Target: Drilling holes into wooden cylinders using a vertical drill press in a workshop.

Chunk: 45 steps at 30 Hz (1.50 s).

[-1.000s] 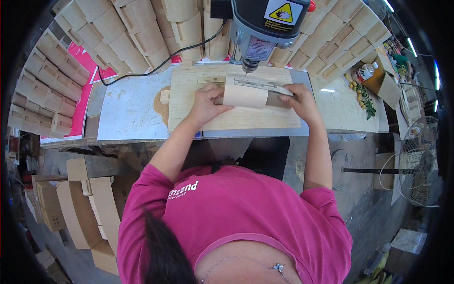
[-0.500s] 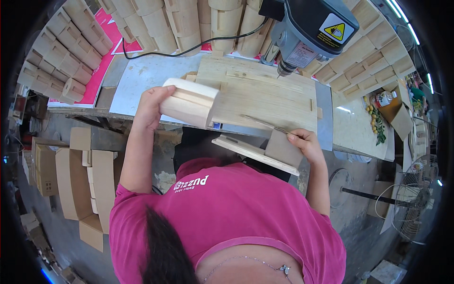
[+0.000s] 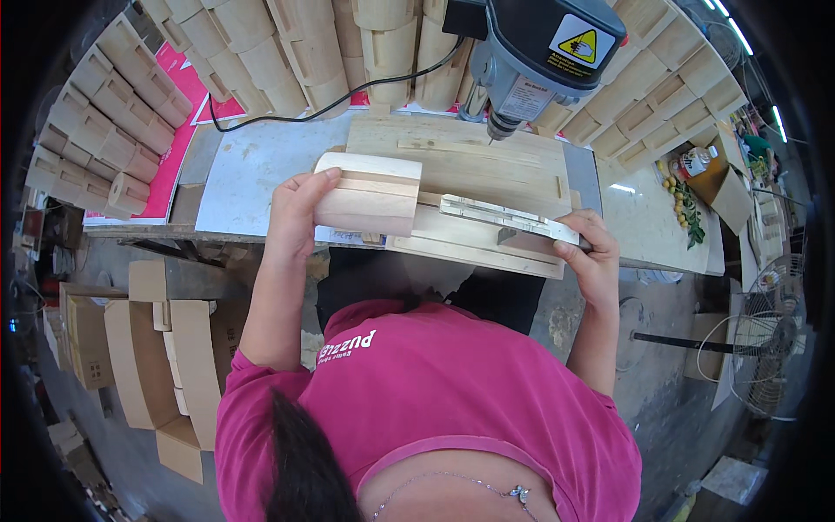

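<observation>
In my left hand (image 3: 300, 204) is a pale wooden cylinder (image 3: 370, 204) with a straight groove along its side, thumb on top at its left end. My right hand (image 3: 591, 239) pinches the right end of a long, narrow, whitish strip (image 3: 504, 217) with a worn, marked face. A grey flat part (image 3: 531, 242) shows under the strip; whether they are joined I cannot tell. The strip's left tip is close to the cylinder's right end, with a small gap. Beneath both lies a wooden board with a raised edge (image 3: 474, 258), at the table's near side.
A drill press (image 3: 539, 61) stands at the back over a flat wooden board (image 3: 374, 130). A black cable (image 3: 335, 104) crosses behind it. Stacked wooden cylinders (image 3: 304, 52) line the back and both sides. An open carton (image 3: 135, 365) is at lower left, a fan (image 3: 765, 339) at right.
The cylinder has moved right and levelled out. The strip has risen and turned its whitish face into view, nearer the cylinder. The edged board beneath has shifted up and levelled.
</observation>
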### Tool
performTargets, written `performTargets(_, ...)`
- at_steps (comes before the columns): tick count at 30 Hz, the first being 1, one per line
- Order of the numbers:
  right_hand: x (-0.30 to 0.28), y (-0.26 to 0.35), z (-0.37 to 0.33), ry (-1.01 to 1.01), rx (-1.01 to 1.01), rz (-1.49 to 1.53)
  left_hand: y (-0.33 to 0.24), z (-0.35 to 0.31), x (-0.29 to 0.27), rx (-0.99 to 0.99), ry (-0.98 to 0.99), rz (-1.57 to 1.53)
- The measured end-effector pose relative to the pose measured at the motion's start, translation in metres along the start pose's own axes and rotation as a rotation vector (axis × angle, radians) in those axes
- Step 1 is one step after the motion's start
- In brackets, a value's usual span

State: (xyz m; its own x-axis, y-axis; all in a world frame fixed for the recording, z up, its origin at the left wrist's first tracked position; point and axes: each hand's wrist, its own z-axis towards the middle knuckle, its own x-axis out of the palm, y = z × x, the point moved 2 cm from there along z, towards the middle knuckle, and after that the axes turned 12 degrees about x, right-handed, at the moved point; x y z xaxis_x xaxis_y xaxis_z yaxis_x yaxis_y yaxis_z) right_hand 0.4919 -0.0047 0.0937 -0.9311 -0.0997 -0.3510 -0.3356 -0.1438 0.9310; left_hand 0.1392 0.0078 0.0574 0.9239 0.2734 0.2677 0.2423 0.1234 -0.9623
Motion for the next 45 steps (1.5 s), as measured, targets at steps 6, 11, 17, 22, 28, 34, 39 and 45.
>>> performTargets(6,0.007,-0.015,0.004,0.032,-0.022,0.022,0.012,-0.008,0.020,-0.072,0.089,0.075)
performTargets(11,0.010,-0.033,0.009,0.057,0.044,0.058,0.035,-0.010,0.039,-0.158,0.201,0.075)
performTargets(17,0.017,-0.064,0.024,0.006,0.070,0.018,0.065,-0.005,0.066,-0.069,0.512,0.155)
performTargets(22,0.007,-0.074,0.035,-0.083,-0.056,-0.200,0.073,-0.002,0.066,0.191,0.574,0.266)
performTargets(28,0.006,-0.075,0.057,-0.202,-0.101,-0.313,0.097,0.003,0.075,0.657,0.486,0.696)
performTargets(34,0.008,-0.080,0.096,-0.268,-0.092,-0.353,0.111,0.031,0.080,0.828,0.374,0.909)
performTargets(39,0.020,-0.076,0.101,-0.225,-0.063,-0.310,0.109,0.038,0.065,0.891,0.383,0.978)
performTargets(45,-0.004,-0.059,0.111,-0.173,-0.105,-0.011,0.110,0.043,0.064,0.787,0.483,0.978)
